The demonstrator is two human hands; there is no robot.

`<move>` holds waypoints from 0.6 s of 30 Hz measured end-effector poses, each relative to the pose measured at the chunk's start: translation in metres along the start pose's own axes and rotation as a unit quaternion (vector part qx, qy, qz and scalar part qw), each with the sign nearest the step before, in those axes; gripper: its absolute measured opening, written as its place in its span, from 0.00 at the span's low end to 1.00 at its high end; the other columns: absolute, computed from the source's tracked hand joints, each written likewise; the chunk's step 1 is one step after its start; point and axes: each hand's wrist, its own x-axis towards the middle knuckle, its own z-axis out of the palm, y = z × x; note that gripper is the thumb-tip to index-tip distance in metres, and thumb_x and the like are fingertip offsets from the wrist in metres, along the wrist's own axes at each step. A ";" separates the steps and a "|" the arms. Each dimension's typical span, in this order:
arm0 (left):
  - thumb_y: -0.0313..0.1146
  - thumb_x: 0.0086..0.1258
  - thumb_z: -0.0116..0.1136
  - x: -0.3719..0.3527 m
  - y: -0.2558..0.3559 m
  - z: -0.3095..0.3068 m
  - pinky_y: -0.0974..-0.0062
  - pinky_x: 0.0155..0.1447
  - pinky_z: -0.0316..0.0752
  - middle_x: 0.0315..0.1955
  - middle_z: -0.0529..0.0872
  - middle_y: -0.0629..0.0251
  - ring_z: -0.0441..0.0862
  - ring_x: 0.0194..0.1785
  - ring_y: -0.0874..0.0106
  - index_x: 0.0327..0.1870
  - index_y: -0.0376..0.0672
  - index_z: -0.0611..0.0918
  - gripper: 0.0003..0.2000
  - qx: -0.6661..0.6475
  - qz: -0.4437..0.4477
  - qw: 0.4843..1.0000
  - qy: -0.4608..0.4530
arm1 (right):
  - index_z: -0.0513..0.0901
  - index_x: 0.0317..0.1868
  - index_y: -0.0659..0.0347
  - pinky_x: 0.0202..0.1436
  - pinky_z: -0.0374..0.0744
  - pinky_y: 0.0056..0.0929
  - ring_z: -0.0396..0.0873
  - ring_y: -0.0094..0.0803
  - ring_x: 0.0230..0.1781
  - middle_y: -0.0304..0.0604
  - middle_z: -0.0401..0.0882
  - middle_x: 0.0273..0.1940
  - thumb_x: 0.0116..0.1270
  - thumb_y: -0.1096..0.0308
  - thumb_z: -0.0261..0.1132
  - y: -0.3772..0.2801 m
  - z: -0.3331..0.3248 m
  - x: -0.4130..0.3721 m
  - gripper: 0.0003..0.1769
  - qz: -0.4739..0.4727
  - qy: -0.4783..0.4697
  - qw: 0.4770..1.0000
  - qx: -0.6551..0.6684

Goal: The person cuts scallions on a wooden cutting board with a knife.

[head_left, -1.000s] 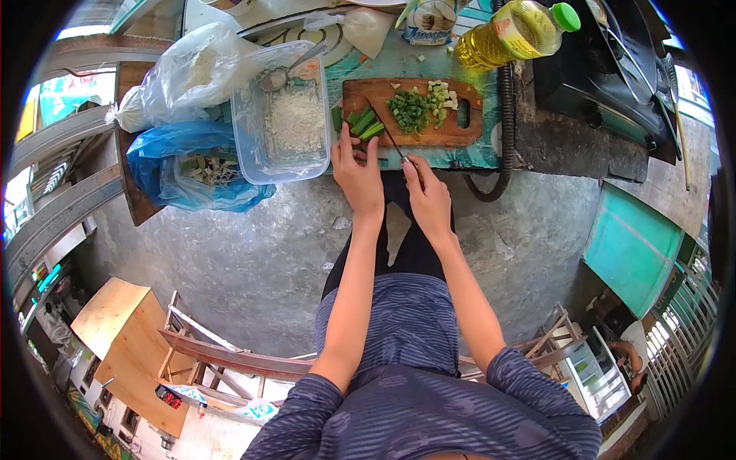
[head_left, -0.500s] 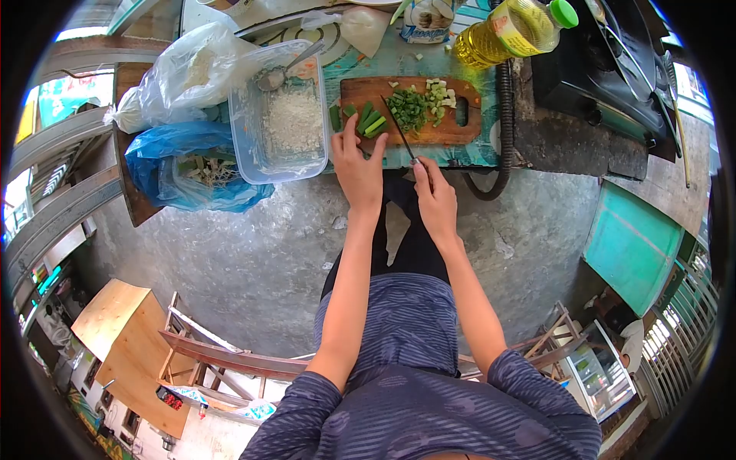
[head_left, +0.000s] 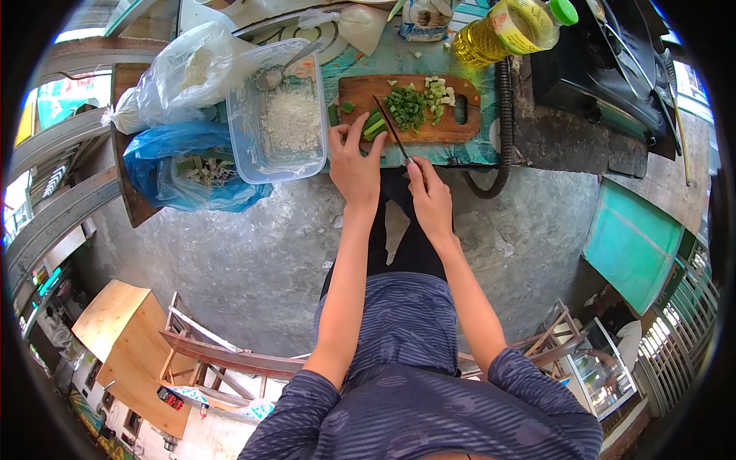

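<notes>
My right hand (head_left: 432, 201) is wrapped round the handle of a knife (head_left: 394, 132), its dark blade reaching over the wooden cutting board (head_left: 360, 86). The blade lies at the right ends of some green onion stalks (head_left: 374, 126). With bent fingers, my left hand (head_left: 356, 170) grips these stalks at the board's near left part. To the right of the blade is a heap of chopped green onion (head_left: 406, 106), with paler chopped pieces (head_left: 439, 92) beside it. A few cut green pieces (head_left: 347, 107) rest near the board's left edge.
Left of the board stands a plastic tub (head_left: 238, 146) with flour and a spoon (head_left: 303, 54). Beyond it are a blue plastic bag (head_left: 142, 165) and a clear bag (head_left: 188, 69). An oil bottle (head_left: 510, 31) and a black hose (head_left: 505, 115) are at the right.
The knife has moved left, from beside the chopped heap to the stalks' ends. My left fingers have drawn in closer round the stalks.
</notes>
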 end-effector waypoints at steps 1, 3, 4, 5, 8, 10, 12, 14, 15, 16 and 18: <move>0.41 0.65 0.71 0.000 -0.002 0.001 0.64 0.38 0.77 0.44 0.75 0.68 0.81 0.40 0.66 0.58 0.55 0.85 0.19 0.007 0.010 1.000 0.008 | 0.79 0.60 0.55 0.38 0.77 0.36 0.85 0.45 0.30 0.47 0.84 0.28 0.80 0.46 0.50 0.000 0.000 0.001 0.25 0.000 -0.002 1.000 0.001; 0.41 0.65 0.71 -0.001 -0.004 0.002 0.65 0.38 0.77 0.44 0.74 0.69 0.80 0.39 0.68 0.58 0.55 0.86 0.19 0.021 0.028 0.999 0.021 | 0.79 0.60 0.56 0.36 0.77 0.36 0.84 0.43 0.29 0.47 0.84 0.28 0.81 0.47 0.50 0.000 0.000 0.002 0.24 -0.005 0.002 1.000 0.004; 0.41 0.65 0.71 -0.002 -0.005 0.003 0.66 0.37 0.77 0.45 0.74 0.69 0.80 0.39 0.68 0.58 0.55 0.86 0.19 0.027 0.036 0.999 0.025 | 0.79 0.59 0.56 0.35 0.76 0.35 0.84 0.43 0.28 0.47 0.84 0.27 0.81 0.47 0.50 0.000 0.000 0.003 0.24 -0.010 0.007 1.000 0.005; 0.41 0.65 0.71 -0.002 -0.006 0.003 0.66 0.37 0.77 0.45 0.74 0.70 0.80 0.39 0.69 0.58 0.55 0.87 0.19 0.034 0.043 0.998 0.030 | 0.79 0.59 0.57 0.34 0.76 0.35 0.83 0.42 0.27 0.46 0.83 0.27 0.81 0.48 0.50 0.001 0.000 0.003 0.24 -0.015 0.012 1.000 0.007; 0.40 0.65 0.71 -0.003 0.000 0.001 0.66 0.41 0.75 0.46 0.76 0.68 0.79 0.39 0.68 0.57 0.53 0.88 0.19 0.022 0.027 0.999 0.029 | 0.80 0.58 0.57 0.32 0.76 0.37 0.84 0.44 0.26 0.47 0.83 0.26 0.81 0.50 0.51 -0.005 -0.004 0.001 0.21 -0.058 0.031 0.998 0.002; 0.39 0.65 0.71 -0.002 -0.002 0.006 0.66 0.41 0.75 0.46 0.77 0.68 0.80 0.39 0.68 0.57 0.53 0.88 0.18 0.018 0.039 0.998 0.048 | 0.80 0.57 0.56 0.31 0.76 0.38 0.84 0.46 0.26 0.48 0.83 0.25 0.81 0.51 0.52 -0.010 -0.007 -0.003 0.20 -0.078 0.016 0.997 -0.015; 0.39 0.66 0.70 -0.002 -0.003 0.008 0.66 0.40 0.76 0.46 0.78 0.68 0.81 0.40 0.68 0.56 0.52 0.88 0.17 0.024 0.046 0.997 0.060 | 0.80 0.57 0.55 0.31 0.76 0.39 0.84 0.48 0.27 0.49 0.82 0.25 0.81 0.52 0.52 -0.010 -0.008 -0.006 0.19 -0.095 0.011 0.995 -0.037; 0.38 0.66 0.70 -0.003 -0.003 0.010 0.67 0.40 0.76 0.45 0.78 0.69 0.81 0.40 0.68 0.56 0.52 0.88 0.17 0.040 0.046 0.996 0.065 | 0.80 0.57 0.54 0.31 0.76 0.40 0.84 0.50 0.27 0.50 0.82 0.24 0.80 0.52 0.52 -0.010 -0.007 -0.007 0.18 -0.110 0.018 0.992 -0.065; 0.38 0.66 0.70 -0.003 -0.004 0.011 0.66 0.40 0.76 0.45 0.78 0.69 0.81 0.39 0.68 0.56 0.52 0.88 0.17 0.044 0.048 0.996 0.066 | 0.80 0.56 0.54 0.31 0.77 0.40 0.84 0.50 0.27 0.50 0.82 0.24 0.80 0.52 0.53 -0.010 -0.007 -0.007 0.18 -0.103 0.016 0.992 -0.065; 0.38 0.66 0.70 -0.003 -0.005 0.012 0.66 0.39 0.76 0.45 0.78 0.69 0.81 0.39 0.68 0.56 0.52 0.88 0.17 0.048 0.049 0.995 0.067 | 0.80 0.56 0.54 0.31 0.77 0.40 0.84 0.50 0.28 0.50 0.82 0.24 0.80 0.52 0.53 -0.011 -0.008 -0.007 0.18 -0.097 0.014 0.993 -0.064; 0.38 0.66 0.70 -0.003 -0.005 0.012 0.66 0.40 0.76 0.45 0.79 0.69 0.81 0.39 0.68 0.57 0.52 0.87 0.17 0.051 0.051 0.995 0.063 | 0.80 0.56 0.53 0.31 0.77 0.40 0.84 0.50 0.28 0.50 0.82 0.25 0.80 0.52 0.53 -0.012 -0.007 -0.006 0.18 -0.088 0.013 0.994 -0.065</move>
